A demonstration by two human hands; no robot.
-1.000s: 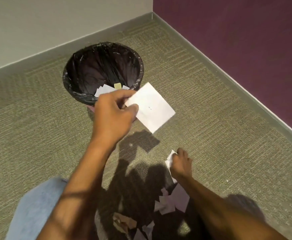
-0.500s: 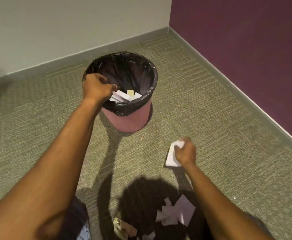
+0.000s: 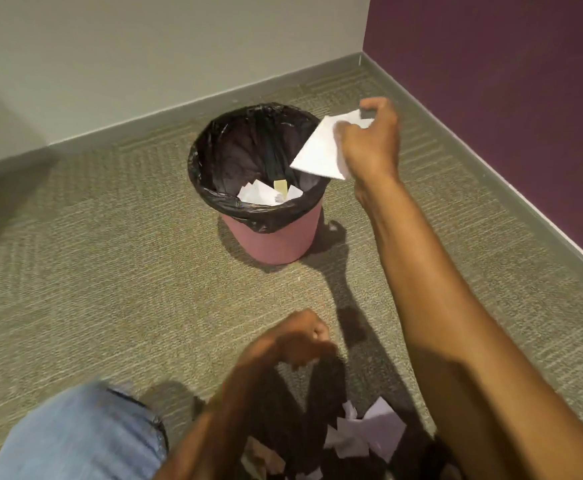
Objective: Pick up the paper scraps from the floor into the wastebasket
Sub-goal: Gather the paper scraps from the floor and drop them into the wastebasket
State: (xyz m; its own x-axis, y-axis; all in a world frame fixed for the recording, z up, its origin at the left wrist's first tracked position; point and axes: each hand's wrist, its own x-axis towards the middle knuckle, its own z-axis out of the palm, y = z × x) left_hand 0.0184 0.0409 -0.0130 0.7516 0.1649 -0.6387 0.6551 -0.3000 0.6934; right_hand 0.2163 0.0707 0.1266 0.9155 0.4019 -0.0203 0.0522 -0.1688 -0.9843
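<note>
Head view, looking down into a carpeted room corner. Near the middle, a pink wastebasket [image 3: 276, 244] upright on green-grey carpet [image 3: 110, 271], with a black liner [image 3: 210, 161] folded over its rim. Inside, at the bottom, several white scraps [image 3: 255, 195] and one tan piece [image 3: 280, 186]. At the basket's right rim, the right hand [image 3: 369, 143] raised on an outstretched bare arm, thumb and curled fingers pinching the upper end of a white paper sheet [image 3: 317, 150]; sheet tilted, lower edge over the basket's opening. Lower in the frame, the left hand [image 3: 300, 341] above the carpet, blurred, fingers curled under toward the palm; holding something or nothing, cannot tell. Below that hand, in shadow at the bottom edge, a loose pile of paper scraps [image 3: 366, 434] on the floor, white pieces overlapping, a brownish crumpled one [image 3: 265, 459] just beside them. At bottom left, a knee in light blue jeans [image 3: 82, 438]. Behind the basket, a pale wall [image 3: 144, 46] meeting a purple wall [image 3: 490, 81], grey baseboard [image 3: 179, 114] along both.
</note>
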